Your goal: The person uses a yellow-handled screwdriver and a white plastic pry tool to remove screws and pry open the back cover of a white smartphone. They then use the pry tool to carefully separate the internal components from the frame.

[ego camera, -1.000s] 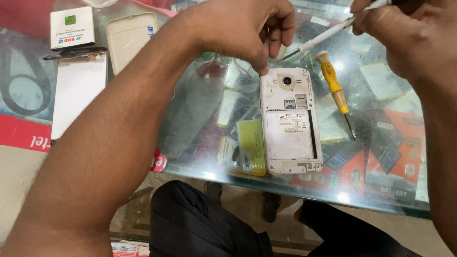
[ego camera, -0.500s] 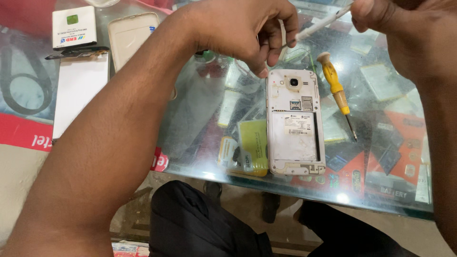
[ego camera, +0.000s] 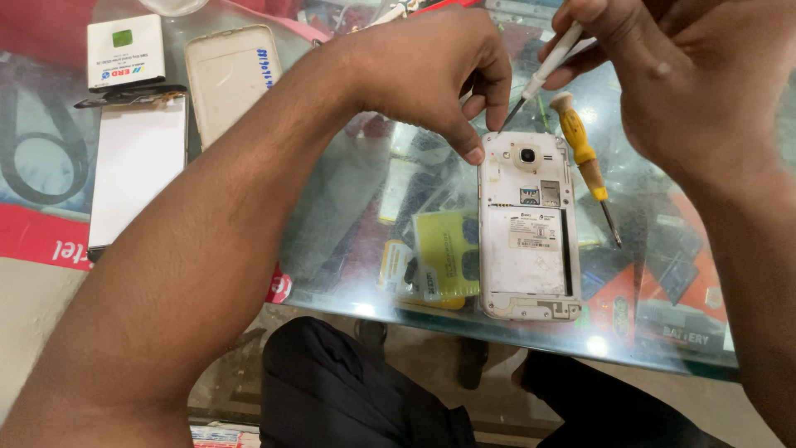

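A white phone [ego camera: 529, 228] with its back cover off lies face down on the glass counter [ego camera: 348, 182]. My left hand [ego camera: 431, 70] rests its fingertips on the phone's top left corner. My right hand [ego camera: 663, 75] holds a thin white-handled screwdriver [ego camera: 543, 70], its tip touching the phone's upper left edge. A yellow-handled screwdriver [ego camera: 584, 162] lies on the glass just right of the phone.
A white display panel [ego camera: 137, 170], a beige back cover [ego camera: 228, 79] and a white battery [ego camera: 124, 50] lie at the left. Coloured packages show under the glass. The counter's near edge runs just below the phone, with my dark trousers [ego camera: 356, 390] beneath.
My right hand has brought the white screwdriver down from the upper right until its tip meets the phone's top left corner. My left hand's fingers have settled on that corner.
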